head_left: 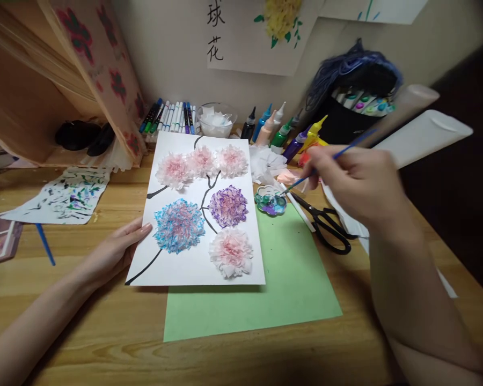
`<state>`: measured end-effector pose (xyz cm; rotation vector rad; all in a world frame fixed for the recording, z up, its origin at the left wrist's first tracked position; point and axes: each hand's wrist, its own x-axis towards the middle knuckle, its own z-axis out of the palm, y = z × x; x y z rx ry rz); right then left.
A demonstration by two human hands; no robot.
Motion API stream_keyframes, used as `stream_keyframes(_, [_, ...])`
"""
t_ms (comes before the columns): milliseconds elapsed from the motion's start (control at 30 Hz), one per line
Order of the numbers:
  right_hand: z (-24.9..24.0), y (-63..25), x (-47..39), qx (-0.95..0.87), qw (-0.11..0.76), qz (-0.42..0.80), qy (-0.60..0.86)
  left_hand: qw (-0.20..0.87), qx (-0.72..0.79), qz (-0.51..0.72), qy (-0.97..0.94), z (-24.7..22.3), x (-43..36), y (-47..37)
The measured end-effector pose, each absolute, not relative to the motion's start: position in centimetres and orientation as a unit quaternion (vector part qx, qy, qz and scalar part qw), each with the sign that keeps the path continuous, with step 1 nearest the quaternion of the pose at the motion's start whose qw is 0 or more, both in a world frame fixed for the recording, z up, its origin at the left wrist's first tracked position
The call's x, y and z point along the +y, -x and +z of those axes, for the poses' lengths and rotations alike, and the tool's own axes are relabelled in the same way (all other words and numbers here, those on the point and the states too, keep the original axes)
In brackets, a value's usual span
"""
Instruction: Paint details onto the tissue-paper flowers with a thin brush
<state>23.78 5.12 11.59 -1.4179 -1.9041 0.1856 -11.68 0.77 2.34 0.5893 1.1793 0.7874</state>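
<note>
My left hand grips a white sheet of artwork by its left edge, thumb on top, fingers hidden beneath. Ruffled tissue-paper flowers in pink, blue and purple, such as the blue flower, stand out from it among painted black branches. The sheet is raised over a green sheet of paper. In my right hand is a thin blue paintbrush, pinched between the fingers. Its tip is at the flower-shaped paint palette, which holds green, blue and purple paint; whether it touches is unclear.
Black scissors lie right of the palette. Paint bottles, markers and a glass bowl line the back. A paint-smeared cloth or paper and a blue stick are at left, near a pink cardboard box.
</note>
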Motion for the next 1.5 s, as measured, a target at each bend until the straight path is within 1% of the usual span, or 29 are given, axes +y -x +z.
stream_keyframes(100, [10.4, -24.7, 6.7, -0.755, 0.263, 0.066, 0.597, 0.714, 0.546, 0.353, -0.260, 2.3, 0.9, 11.8])
stream_keyframes(200, [9.5, -24.7, 7.5, -0.759, 0.192, 0.095, 0.615, 0.709, 0.554, 0.353, -0.254, 2.0, 1.0, 11.9])
stream_keyframes(300, [9.3, -24.6, 7.8, -0.757, 0.142, 0.121, 0.626, 0.708, 0.560, 0.352, -0.247, 2.0, 1.0, 11.8])
stream_keyframes(367, [9.3, -24.7, 7.8, -0.754, 0.137, 0.130, 0.629, 0.707, 0.564, 0.351, -0.244, 2.1, 1.0, 11.8])
stream_keyframes(467, [9.4, -24.8, 7.8, -0.752, 0.165, 0.140, 0.622, 0.708, 0.564, 0.351, -0.241, 2.2, 1.0, 11.7])
stream_keyframes(533, [9.5, -24.8, 7.7, -0.752, 0.200, 0.148, 0.610, 0.714, 0.554, 0.352, -0.244, 2.1, 1.0, 11.8])
stream_keyframes(600, [9.9, -24.9, 7.6, -0.742, 0.271, 0.155, 0.593, 0.725, 0.540, 0.348, -0.250, 2.0, 0.9, 12.0])
stream_keyframes(733, [11.0, -25.3, 6.9, -0.673, 0.454, 0.169, 0.558, 0.752, 0.500, 0.336, -0.269, 1.8, 0.8, 12.5])
stream_keyframes(867, [10.3, -26.7, 5.3, -0.614, 0.544, 0.176, 0.544, 0.765, 0.465, 0.335, -0.293, 1.8, 0.6, 13.2])
stream_keyframes(900, [9.6, -27.1, 4.6, -0.607, 0.549, 0.192, 0.541, 0.767, 0.463, 0.333, -0.296, 1.9, 0.5, 13.2])
stream_keyframes(1000, [6.6, -28.4, 2.1, -0.599, 0.499, 0.276, 0.562, 0.767, 0.469, 0.327, -0.293, 2.3, -0.3, 13.0])
stream_keyframes(1067, [4.3, -29.2, 0.3, -0.579, 0.489, 0.304, 0.578, 0.758, 0.485, 0.327, -0.287, 2.8, -0.8, 12.7])
stream_keyframes(1100, [3.2, -29.5, -0.6, -0.565, 0.500, 0.310, 0.579, 0.750, 0.500, 0.324, -0.287, 3.1, -1.1, 12.7])
stream_keyframes(1167, [1.4, -29.9, -2.0, -0.536, 0.549, 0.317, 0.558, 0.728, 0.536, 0.307, -0.296, 3.8, -1.4, 12.9])
stream_keyframes(1300, [-0.5, -30.1, -3.4, -0.477, 0.629, 0.335, 0.515, 0.689, 0.578, 0.274, -0.342, 5.7, -2.2, 14.8])
stream_keyframes(1367, [-0.8, -30.1, -3.7, -0.468, 0.634, 0.352, 0.506, 0.664, 0.603, 0.254, -0.361, 6.8, -2.7, 16.2])
stream_keyframes(1500, [-1.4, -30.2, -3.9, -0.487, 0.607, 0.391, 0.492, 0.620, 0.660, 0.207, -0.371, 8.8, -3.6, 19.0])
